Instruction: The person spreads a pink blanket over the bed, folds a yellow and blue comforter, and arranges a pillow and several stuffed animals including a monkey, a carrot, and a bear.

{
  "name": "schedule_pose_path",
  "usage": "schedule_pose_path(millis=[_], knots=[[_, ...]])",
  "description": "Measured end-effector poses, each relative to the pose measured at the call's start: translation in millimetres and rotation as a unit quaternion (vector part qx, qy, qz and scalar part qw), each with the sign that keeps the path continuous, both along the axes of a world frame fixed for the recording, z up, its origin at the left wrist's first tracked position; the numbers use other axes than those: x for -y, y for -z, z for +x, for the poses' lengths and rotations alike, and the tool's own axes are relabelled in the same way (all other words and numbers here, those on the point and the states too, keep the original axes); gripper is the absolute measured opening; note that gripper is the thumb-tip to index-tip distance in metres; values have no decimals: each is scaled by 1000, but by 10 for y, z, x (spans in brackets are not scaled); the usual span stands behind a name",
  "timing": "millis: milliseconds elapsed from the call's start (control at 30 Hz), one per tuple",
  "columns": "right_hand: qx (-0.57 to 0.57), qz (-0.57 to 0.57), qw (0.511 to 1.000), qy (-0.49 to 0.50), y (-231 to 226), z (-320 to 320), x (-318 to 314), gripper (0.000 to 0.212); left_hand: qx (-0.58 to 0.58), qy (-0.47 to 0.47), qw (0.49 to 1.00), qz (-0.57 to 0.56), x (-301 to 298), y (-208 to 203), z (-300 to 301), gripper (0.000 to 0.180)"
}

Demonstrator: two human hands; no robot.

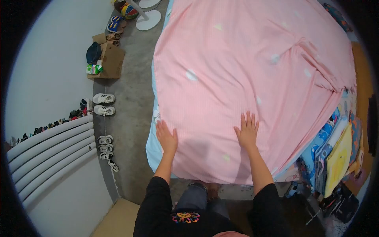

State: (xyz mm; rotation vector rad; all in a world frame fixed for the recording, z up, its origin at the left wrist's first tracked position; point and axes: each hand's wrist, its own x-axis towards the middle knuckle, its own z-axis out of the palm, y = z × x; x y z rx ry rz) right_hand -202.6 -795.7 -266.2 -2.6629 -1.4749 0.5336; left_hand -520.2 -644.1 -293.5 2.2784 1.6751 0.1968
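A pink sheet or quilt cover [215,98] with small pale patches is spread over the bed in front of me. Along its left side a light blue under-sheet [153,147] shows past the pink edge. My left hand [166,137] lies flat near that left edge, fingers apart. Flat on the pink cloth farther right rests my right hand [247,131], its fingers spread. Neither hand holds anything. Creases run across the cloth, with a bunched fold at the far right.
Folded blue and yellow cloths [337,160] are stacked at the bed's right edge. On the floor to the left stand white shoes [104,104], a cardboard box [112,61] and a round white stand base [148,20]. A white radiator [53,152] lines the left wall.
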Motion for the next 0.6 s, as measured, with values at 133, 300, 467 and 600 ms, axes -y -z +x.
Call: schedule_pose_path(millis=[133, 300, 467, 600], knots=[[10, -15, 999, 43, -126, -167, 917, 67, 20, -44, 999, 2, 244, 42, -279, 71], [14, -40, 995, 88, -226, -171, 1899, 65, -80, -144, 985, 50, 544, 33, -495, 41], [191, -41, 870, 452, -40, 58, 2699, 72, -154, -60, 986, 27, 512, -93, -519, 17], [11, -73, 754, 653, -177, 255, 2889, 76, -144, 26, 989, -6, 373, -238, -727, 19]])
